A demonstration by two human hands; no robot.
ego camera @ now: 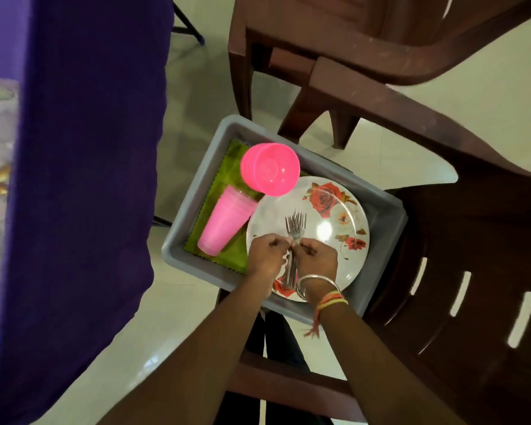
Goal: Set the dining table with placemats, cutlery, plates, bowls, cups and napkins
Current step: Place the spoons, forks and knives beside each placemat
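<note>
I read both hands as closed round one bunch of forks (pixel 295 223). The left hand (pixel 265 256) curls on it from one side and the right hand (pixel 318 256) from the other, knuckles almost touching. The bunch runs between them with its long axis nearly straight away from the person. The tines fan out beyond the fingers and point away, and the handles trail back between the wrists. There may be other cutlery mixed in lower down, but the blur won't let me tell. A bangle (pixel 316 276) circles the right wrist (coloured threads just behind it).

Hands and forks sit over the near half of a rose-patterned plate (pixel 334 207). A stack of pink bowls (pixel 270 170) overlaps its far left rim. Left of the plate, stacked pink cups (pixel 224 223) lie on their side on a green cloth (pixel 221 185), mouths towards the bowls. All of this is in a grey bin (pixel 387 222) resting on a brown chair (pixel 472 271). A purple tablecloth (pixel 83 148) hangs at the left.
</note>
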